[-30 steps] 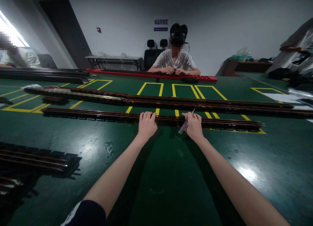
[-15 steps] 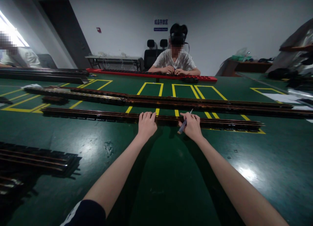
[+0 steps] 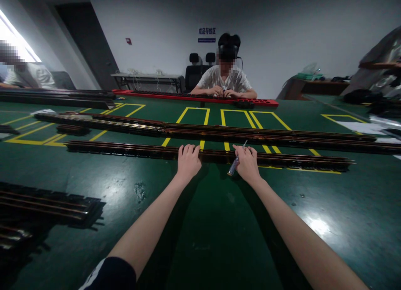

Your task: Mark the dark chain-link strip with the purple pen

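Note:
A long dark strip with copper-coloured lines [image 3: 125, 149] lies across the green table in front of me. My left hand [image 3: 189, 160] is closed over the strip near its middle, fingers over its far side. To its right, my right hand [image 3: 247, 161] grips the same strip and also holds a small screwdriver [image 3: 233, 166] with a translucent handle. The screwdriver's handle points down to the left, and its shaft sticks up past the fingers. The undersides of both hands are hidden.
Longer dark strips [image 3: 269, 135] lie just beyond, over yellow tape outlines. More strips [image 3: 46, 204] are stacked at the near left. Across the table [image 3: 200, 240] a person [image 3: 224, 81] works at a red rail [image 3: 263, 102]. Other people are at both sides.
The nearest strip has slid to the right, its ends now farther right. Both hands keep hold of it and have barely shifted in view.

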### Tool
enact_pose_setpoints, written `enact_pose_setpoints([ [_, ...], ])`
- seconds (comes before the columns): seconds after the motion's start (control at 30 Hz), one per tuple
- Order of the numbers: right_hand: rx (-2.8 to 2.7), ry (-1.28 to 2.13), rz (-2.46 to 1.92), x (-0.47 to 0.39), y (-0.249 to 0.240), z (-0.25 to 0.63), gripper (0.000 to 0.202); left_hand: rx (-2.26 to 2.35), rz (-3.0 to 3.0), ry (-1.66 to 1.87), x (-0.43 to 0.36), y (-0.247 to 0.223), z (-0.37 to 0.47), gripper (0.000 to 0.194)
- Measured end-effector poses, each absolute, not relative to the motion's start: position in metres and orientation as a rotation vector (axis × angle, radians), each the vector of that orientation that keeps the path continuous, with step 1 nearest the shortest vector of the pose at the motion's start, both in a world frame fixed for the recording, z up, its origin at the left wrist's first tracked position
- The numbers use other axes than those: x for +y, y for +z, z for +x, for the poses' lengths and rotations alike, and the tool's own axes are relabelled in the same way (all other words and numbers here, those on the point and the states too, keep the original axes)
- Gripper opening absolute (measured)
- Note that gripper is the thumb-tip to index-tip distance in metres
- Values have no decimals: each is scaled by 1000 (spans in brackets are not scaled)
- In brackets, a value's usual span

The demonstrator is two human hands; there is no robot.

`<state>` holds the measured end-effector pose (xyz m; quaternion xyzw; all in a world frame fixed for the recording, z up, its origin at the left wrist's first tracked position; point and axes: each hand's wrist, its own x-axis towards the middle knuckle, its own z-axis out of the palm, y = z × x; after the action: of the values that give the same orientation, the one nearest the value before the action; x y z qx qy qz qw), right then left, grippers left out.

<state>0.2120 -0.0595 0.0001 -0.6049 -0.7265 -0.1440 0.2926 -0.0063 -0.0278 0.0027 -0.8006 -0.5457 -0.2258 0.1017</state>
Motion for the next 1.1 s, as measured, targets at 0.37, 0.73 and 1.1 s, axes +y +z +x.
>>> enact_pose_setpoints([
  [0.37, -1979, -354, -1612, -57, -4, 209, 23, -1630, -2393, -646, -30, 8, -5, 45],
  [0.73, -1838, -312, -1648, -57, -4, 217, 29, -1633, -2337, -654, -27, 2, -5, 47],
  [1.1, -1856, -267, -1588, -60, -1, 213, 17, -1634, -2372, -636, -28, 6, -6, 44],
])
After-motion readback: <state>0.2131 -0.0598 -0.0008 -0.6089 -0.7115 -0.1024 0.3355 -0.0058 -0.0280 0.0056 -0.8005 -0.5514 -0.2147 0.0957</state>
